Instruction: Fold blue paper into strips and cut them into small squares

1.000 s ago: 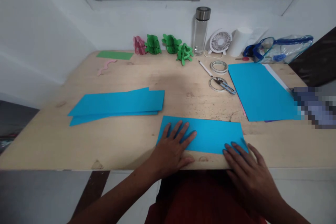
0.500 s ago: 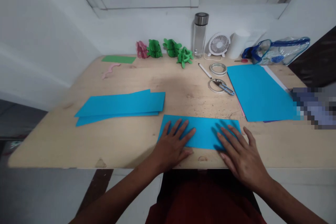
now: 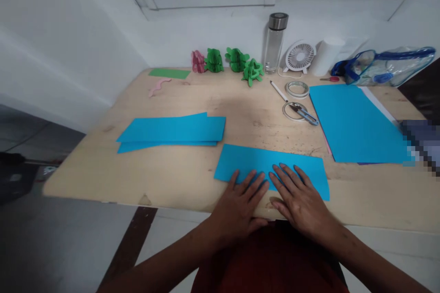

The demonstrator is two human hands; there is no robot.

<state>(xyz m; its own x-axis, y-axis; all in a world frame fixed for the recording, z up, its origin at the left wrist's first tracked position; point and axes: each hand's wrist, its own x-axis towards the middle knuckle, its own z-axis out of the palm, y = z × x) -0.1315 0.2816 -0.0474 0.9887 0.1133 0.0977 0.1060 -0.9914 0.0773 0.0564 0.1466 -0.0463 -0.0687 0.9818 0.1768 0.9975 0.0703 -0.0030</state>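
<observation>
A strip of blue paper [image 3: 254, 160] lies flat near the front edge of the wooden table. My left hand [image 3: 242, 199] rests with spread fingers on its near edge, left of the middle. My right hand [image 3: 297, 194] lies flat on the paper's right part, fingers stretched out and pointing away from me. Neither hand grips anything. To the left lie overlapping blue paper strips [image 3: 172, 130], and on the right a larger stack of blue sheets [image 3: 360, 123] with pink, white and purple edges showing beneath.
Thread snips [image 3: 304, 113], tape rolls [image 3: 297, 89] and a white pen [image 3: 278, 91] lie behind the right hand. Along the wall stand green paper shapes [image 3: 237, 59], a glass bottle [image 3: 274, 46], a small fan [image 3: 300, 56] and a clear pouch [image 3: 392, 68]. A green strip [image 3: 169, 73] lies far left.
My right hand has slid left across the blue paper, closer to my left hand. My left hand has drawn back to the paper's near edge. The view has shifted slightly.
</observation>
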